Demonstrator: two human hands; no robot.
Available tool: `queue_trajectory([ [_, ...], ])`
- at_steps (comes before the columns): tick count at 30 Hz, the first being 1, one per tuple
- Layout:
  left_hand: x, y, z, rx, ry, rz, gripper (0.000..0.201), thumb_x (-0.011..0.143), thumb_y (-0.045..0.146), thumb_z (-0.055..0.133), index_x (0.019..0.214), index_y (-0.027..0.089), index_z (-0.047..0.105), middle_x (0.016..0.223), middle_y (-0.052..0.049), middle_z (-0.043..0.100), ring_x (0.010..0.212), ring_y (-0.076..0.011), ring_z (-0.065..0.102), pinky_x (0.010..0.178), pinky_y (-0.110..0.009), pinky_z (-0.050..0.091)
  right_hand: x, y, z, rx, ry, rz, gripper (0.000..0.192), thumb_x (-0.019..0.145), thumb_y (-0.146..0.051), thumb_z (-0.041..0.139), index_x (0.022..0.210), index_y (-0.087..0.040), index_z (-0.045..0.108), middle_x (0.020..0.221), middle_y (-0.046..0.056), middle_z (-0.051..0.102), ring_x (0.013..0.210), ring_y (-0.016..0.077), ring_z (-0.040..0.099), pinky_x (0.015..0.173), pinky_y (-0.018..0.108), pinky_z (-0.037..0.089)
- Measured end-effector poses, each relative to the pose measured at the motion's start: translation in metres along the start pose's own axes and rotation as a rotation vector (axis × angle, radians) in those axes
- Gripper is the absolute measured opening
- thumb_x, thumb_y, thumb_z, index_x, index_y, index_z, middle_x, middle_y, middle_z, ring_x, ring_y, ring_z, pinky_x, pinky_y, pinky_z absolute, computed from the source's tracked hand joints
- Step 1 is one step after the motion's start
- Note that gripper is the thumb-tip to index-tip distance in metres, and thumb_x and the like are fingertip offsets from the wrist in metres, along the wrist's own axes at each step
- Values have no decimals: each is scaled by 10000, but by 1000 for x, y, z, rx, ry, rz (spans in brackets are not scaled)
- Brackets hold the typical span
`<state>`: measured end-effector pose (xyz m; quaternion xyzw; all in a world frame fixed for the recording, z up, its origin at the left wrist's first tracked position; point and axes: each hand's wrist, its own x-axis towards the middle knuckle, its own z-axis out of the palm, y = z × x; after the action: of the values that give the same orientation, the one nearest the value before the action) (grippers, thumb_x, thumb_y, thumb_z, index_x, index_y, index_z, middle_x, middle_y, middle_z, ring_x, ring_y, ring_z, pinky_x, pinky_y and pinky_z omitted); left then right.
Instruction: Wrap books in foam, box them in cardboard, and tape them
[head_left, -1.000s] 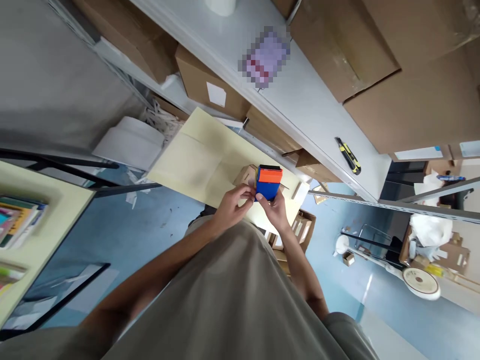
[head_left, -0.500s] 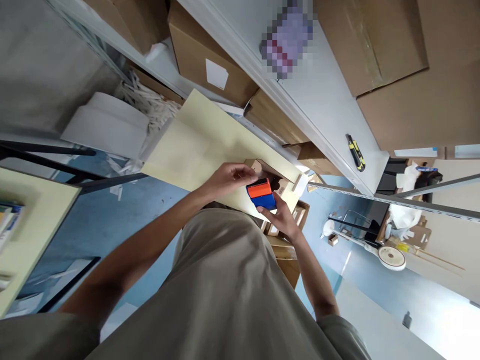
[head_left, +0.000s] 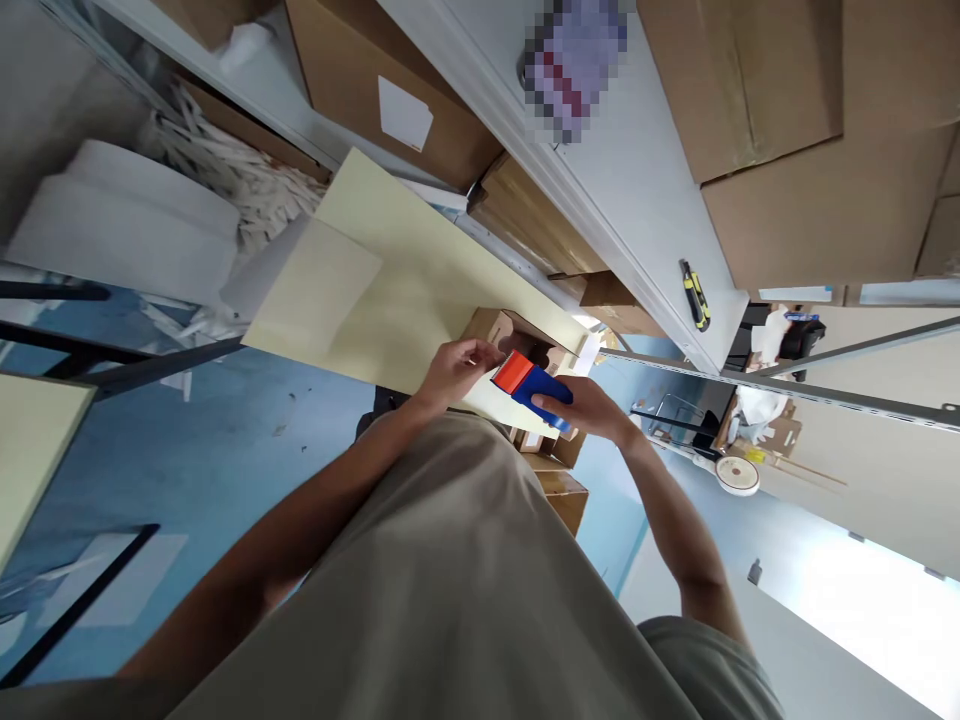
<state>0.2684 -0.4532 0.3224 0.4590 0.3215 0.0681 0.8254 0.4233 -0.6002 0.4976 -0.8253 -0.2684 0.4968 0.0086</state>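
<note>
My right hand [head_left: 589, 405] grips a small blue box with a red-orange end [head_left: 536, 385], thumb on the near face and fingers behind it. The box is tilted, its red end pointing toward my left hand [head_left: 461, 370]. That hand is closed, thumb and fingertips drawn together just beside the red end. Whether its fingertips touch the box or pinch something small I cannot make out. Behind both hands an open cardboard box [head_left: 491, 322] stands on the pale yellow tabletop [head_left: 397, 300], with dark cut-outs showing inside it.
A grey shelf [head_left: 615, 170] runs over the far side of the table, with a yellow-and-black utility knife [head_left: 695, 295] and large cartons [head_left: 810, 220] on it. More cardboard boxes [head_left: 562, 495] stand below the table's right end. Shredded white paper [head_left: 225, 175] lies at the left.
My right hand has turned the blue-and-red box, so more of its blue side shows, and moved slightly right. My left hand stays near the red end. The camera view has shifted.
</note>
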Motion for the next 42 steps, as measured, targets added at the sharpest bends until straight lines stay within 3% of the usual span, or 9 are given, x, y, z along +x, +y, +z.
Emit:
queue_trajectory([
  [3, 11, -6, -9, -16, 106, 31, 555, 744, 729, 915, 872, 202, 799, 886, -78, 828, 840, -219, 736, 784, -328, 587, -9, -6, -34, 26, -103, 42, 712, 912, -931, 687, 905, -219, 708, 823, 74, 805, 737, 225, 767, 639, 295, 539],
  [6, 33, -11, -24, -28, 219, 19, 480, 778, 638, 927, 888, 190, 796, 917, -88, 834, 900, -231, 752, 838, -333, 600, -20, -8, -68, 33, -123, 113, 723, 907, -934, 698, 871, -211, 703, 771, 77, 801, 657, 211, 754, 599, 298, 541],
  [10, 62, -25, -23, -71, 201, -68, 412, 784, 545, 943, 850, 180, 764, 903, -98, 826, 927, -240, 753, 871, -351, 607, -19, -11, -87, -113, -62, 171, 748, 936, -944, 644, 813, -208, 705, 715, 77, 774, 610, 202, 722, 585, 312, 511],
  [15, 74, -51, -11, -120, 244, -129, 392, 765, 521, 931, 842, 193, 731, 885, -80, 809, 928, -225, 734, 807, -312, 568, 2, -23, -75, -268, -43, 165, 788, 1002, -951, 549, 757, -214, 681, 695, 78, 757, 630, 196, 717, 615, 300, 481],
  [24, 84, -84, -17, -86, 293, -192, 317, 795, 491, 859, 866, 208, 732, 879, -59, 783, 801, -182, 637, 617, -255, 431, 28, -31, -56, -353, -35, 222, 763, 1028, -896, 593, 671, -223, 629, 676, 69, 736, 663, 201, 719, 669, 302, 455],
  [32, 96, -95, -14, 9, 313, -192, 221, 797, 417, 825, 812, 207, 758, 790, -44, 769, 798, -188, 637, 699, -280, 479, 40, -16, -53, -398, -23, 216, 780, 978, -941, 628, 679, -221, 668, 710, 91, 780, 688, 223, 759, 639, 299, 454],
  [38, 97, -106, -2, 35, 281, -161, 264, 853, 459, 823, 809, 213, 735, 825, -52, 771, 829, -208, 684, 763, -302, 508, 37, -14, -50, -320, -39, 228, 795, 997, -944, 594, 711, -211, 705, 749, 103, 810, 679, 219, 769, 650, 304, 492],
  [42, 92, -105, -5, 192, 347, -150, 269, 840, 396, 835, 1008, 207, 742, 981, -94, 815, 952, -249, 759, 854, -336, 570, 33, -18, -49, -352, -39, 215, 763, 1015, -910, 607, 739, -208, 721, 749, 109, 807, 693, 227, 765, 652, 310, 481],
])
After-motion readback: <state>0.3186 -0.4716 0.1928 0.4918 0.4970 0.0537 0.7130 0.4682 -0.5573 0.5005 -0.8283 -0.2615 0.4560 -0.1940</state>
